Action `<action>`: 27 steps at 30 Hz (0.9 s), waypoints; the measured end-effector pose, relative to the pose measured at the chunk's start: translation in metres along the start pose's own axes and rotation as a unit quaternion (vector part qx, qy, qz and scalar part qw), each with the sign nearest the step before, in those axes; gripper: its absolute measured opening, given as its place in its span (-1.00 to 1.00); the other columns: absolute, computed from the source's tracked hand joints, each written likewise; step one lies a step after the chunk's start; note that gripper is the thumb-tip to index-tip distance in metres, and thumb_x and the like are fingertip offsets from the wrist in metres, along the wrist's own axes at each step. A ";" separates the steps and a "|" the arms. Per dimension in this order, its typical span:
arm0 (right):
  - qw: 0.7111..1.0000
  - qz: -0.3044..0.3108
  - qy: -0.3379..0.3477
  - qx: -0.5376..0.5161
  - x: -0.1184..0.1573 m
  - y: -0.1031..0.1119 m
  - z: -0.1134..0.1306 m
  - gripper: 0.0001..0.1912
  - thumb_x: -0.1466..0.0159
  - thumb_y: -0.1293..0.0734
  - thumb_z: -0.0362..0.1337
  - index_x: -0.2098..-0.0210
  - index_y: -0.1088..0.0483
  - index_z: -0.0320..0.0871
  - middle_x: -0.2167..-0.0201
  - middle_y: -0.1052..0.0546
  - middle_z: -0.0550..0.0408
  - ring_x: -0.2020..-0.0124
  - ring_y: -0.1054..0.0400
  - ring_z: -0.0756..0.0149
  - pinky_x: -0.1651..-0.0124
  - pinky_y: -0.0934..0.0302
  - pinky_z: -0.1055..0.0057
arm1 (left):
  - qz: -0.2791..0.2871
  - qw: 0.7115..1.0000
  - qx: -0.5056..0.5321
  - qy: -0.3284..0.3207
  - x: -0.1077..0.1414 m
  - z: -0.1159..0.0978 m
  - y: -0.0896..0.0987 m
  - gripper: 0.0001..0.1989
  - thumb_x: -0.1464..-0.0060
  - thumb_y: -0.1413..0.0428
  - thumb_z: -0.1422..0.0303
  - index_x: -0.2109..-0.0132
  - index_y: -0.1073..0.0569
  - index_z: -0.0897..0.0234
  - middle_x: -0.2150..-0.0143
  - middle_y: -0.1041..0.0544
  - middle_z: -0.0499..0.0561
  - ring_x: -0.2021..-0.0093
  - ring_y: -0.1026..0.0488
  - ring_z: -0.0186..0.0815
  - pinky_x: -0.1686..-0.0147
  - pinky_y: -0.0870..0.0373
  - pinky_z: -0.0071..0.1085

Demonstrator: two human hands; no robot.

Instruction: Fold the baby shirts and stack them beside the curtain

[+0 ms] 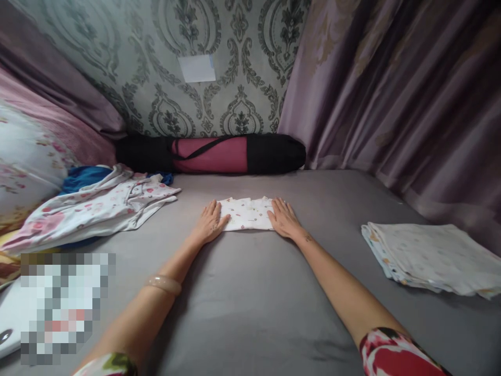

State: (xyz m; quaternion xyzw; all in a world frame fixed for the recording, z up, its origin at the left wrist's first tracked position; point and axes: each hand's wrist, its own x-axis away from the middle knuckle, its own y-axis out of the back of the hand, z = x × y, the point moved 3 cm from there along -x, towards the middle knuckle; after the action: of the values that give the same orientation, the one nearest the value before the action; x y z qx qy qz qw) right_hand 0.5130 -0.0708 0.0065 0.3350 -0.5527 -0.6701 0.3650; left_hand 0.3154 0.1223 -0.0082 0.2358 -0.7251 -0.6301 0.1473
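Note:
A small white garment with a tiny scattered print [249, 215] lies folded into a flat rectangle on the grey bed sheet [250, 292]. My left hand [211, 222] rests flat over its left edge, fingers stretched forward. Over the right edge lies my right hand [285, 218], also flat, with its fingers extended. Both palms face down, and neither hand grips the cloth. The outer ends of the garment are partly hidden under my hands.
Rumpled clothes with a pink and red print [113, 203] lie to the left, over blue cloth [84, 178]. A stack of folded cloths [434, 256] is at right. Along the wall rests a black and dark pink roll bag [211, 154]. A white object [13, 308], partly pixelated, sits front left.

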 end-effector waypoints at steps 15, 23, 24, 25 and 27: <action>1.000 0.003 0.015 0.011 -0.008 0.005 0.014 -0.29 -0.40 0.09 -0.07 -0.36 0.04 -0.50 -0.39 0.02 -0.22 -0.41 0.21 0.07 -0.40 0.32 0.19 | 0.003 0.999 -0.033 -0.031 -0.008 -0.027 0.005 -0.25 -0.30 0.38 0.00 -0.39 -0.02 0.50 -0.41 -0.06 0.30 -0.41 0.06 -0.04 -0.35 0.11 -0.11; 1.000 0.012 0.010 0.006 -0.009 0.000 0.010 -0.29 -0.40 0.09 -0.07 -0.36 0.04 -0.48 -0.39 0.02 -0.22 -0.41 0.21 0.08 -0.40 0.34 0.19 | 0.011 0.999 -0.029 -0.033 -0.010 -0.021 0.002 -0.24 -0.29 0.38 -0.03 -0.38 -0.04 0.47 -0.41 -0.04 0.29 -0.41 0.06 -0.02 -0.33 0.09 -0.09; 1.000 0.017 0.008 0.007 -0.009 0.002 0.011 -0.29 -0.41 0.08 -0.07 -0.36 0.04 -0.49 -0.39 0.02 -0.23 -0.41 0.21 0.07 -0.40 0.34 0.19 | 0.016 0.999 -0.030 -0.032 -0.010 -0.023 0.004 -0.24 -0.29 0.37 -0.02 -0.38 -0.04 0.48 -0.41 -0.05 0.29 -0.41 0.06 -0.02 -0.33 0.09 -0.08; 1.000 0.021 0.005 0.007 -0.009 0.004 0.013 -0.30 -0.41 0.07 -0.08 -0.36 0.04 -0.49 -0.39 0.02 -0.23 -0.41 0.21 0.07 -0.40 0.34 0.19 | 0.021 0.999 -0.034 -0.029 -0.010 -0.025 0.007 -0.25 -0.29 0.35 -0.01 -0.38 -0.05 0.49 -0.40 -0.06 0.31 -0.41 0.05 -0.01 -0.34 0.11 -0.06; 1.000 0.017 0.003 0.003 -0.008 0.010 0.020 -0.31 -0.41 0.06 -0.10 -0.36 0.03 -0.47 -0.40 0.02 -0.22 -0.41 0.22 0.07 -0.40 0.34 0.18 | 0.011 0.999 -0.043 -0.024 -0.010 -0.032 0.014 -0.27 -0.29 0.30 0.01 -0.36 -0.08 0.50 -0.39 -0.08 0.32 -0.41 0.05 0.00 -0.35 0.16 -0.05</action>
State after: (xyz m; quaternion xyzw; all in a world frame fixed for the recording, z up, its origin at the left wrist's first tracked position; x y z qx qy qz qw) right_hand 0.5009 -0.0549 0.0197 0.3285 -0.5592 -0.6612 0.3772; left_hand 0.3383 0.1019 0.0113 0.2061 -0.7030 -0.6647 0.1470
